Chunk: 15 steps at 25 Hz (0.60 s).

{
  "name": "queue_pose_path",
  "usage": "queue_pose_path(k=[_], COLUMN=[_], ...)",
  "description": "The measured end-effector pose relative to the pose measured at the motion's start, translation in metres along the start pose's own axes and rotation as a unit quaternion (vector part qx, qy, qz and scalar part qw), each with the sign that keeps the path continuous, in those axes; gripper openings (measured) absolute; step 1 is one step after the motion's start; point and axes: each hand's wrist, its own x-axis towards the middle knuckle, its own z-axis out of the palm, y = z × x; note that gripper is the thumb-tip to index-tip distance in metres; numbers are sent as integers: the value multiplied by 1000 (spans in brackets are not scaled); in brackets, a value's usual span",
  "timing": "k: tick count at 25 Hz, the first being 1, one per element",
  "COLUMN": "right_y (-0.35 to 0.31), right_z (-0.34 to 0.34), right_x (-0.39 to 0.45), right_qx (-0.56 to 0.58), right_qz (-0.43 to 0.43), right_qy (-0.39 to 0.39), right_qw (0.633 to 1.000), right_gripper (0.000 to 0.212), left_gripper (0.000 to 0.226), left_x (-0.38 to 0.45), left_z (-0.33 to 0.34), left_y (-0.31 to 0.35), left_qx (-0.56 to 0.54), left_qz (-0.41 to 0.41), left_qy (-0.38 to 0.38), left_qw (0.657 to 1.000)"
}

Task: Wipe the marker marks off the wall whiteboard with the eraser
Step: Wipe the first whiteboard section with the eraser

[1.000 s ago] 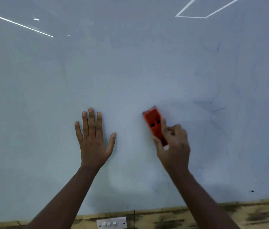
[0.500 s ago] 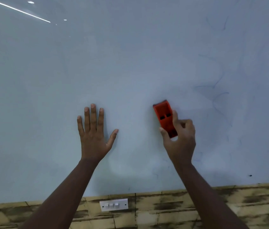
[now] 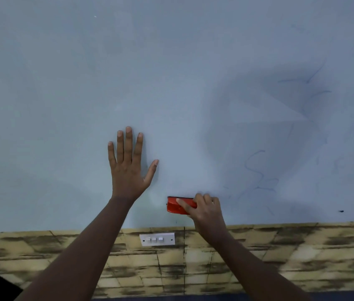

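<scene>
The pale grey whiteboard (image 3: 63, 83) fills most of the view. My left hand (image 3: 128, 168) lies flat on it with fingers straight and spread. My right hand (image 3: 206, 210) grips the red eraser (image 3: 175, 206), which lies sideways against the board close to its lower edge. Faint blue marker marks (image 3: 258, 170) and grey smudges show on the board to the right of the eraser and higher up on the right.
Below the board runs a yellowish, dark-stained tiled wall (image 3: 280, 257). A white switch plate (image 3: 157, 239) with three switches sits on it under the eraser. Small dark dots (image 3: 341, 211) mark the board's lower right and lower left.
My right hand has carried the eraser down the board and turned it from upright to sideways, near the bottom edge. The view has tilted down. My left hand stays flat on the board.
</scene>
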Motion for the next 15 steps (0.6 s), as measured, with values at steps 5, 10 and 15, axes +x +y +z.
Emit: queue_pose_path(k=[5, 10, 15], right_y=[26, 50, 0], right_z=[1, -40, -25], right_x=[-21, -23, -21], right_qx=[45, 206, 369], right_qz=[33, 345, 563], right_qy=[48, 214, 180], right_qw=[997, 890, 717], right_gripper=[75, 58, 43], left_gripper=[95, 100, 105], left_x=[-41, -78, -101], left_z=[9, 20, 28], left_y=[-5, -7, -1], left_qx=[1, -1, -13], left_qz=[-13, -26, -35], left_qy=[-44, -66, -84], left_qw=[999, 997, 996])
